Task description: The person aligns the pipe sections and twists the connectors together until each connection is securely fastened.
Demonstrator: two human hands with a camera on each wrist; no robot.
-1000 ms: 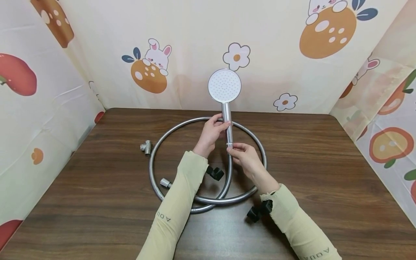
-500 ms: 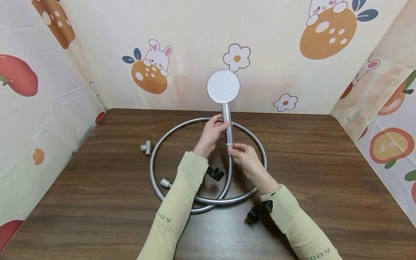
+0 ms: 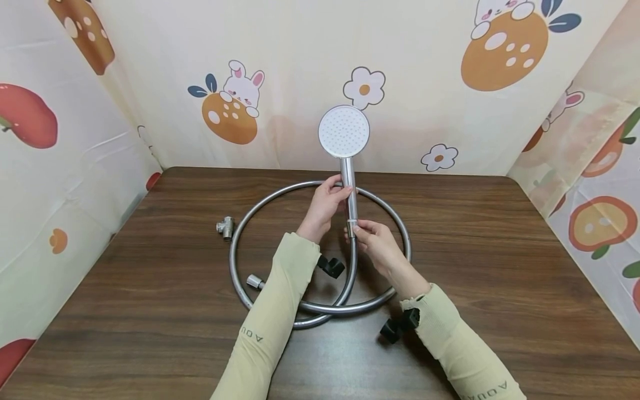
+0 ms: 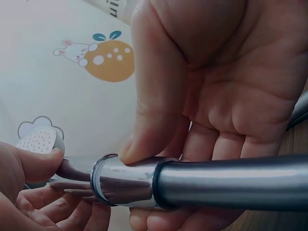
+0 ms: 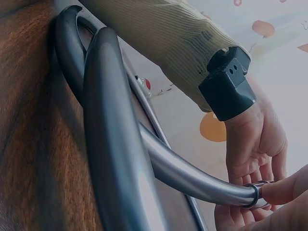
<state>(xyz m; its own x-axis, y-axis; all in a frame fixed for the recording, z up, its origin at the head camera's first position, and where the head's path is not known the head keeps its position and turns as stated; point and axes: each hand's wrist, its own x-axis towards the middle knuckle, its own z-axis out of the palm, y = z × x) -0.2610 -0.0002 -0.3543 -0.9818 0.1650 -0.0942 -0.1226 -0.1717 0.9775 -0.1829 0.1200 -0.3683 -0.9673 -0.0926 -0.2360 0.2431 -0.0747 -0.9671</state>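
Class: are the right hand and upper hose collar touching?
Touching: the left wrist view shows the right hand with its thumb on the hose collar.

Mid-frame, the hose (image 3: 360,308) is silver, the dotted shower head (image 3: 344,131) white and silver; below, pale green sleeves (image 3: 274,303), brown wood-grained table (image 3: 490,250); above, cream fruit-and-rabbit-printed backdrop (image 3: 300,44).

The left hand (image 3: 327,206) grips just below the round face of the shower head (image 3: 344,131). The right hand (image 3: 382,249) pinches lower, farther from that face. Both sleeved forearms (image 3: 267,314) slant inward.
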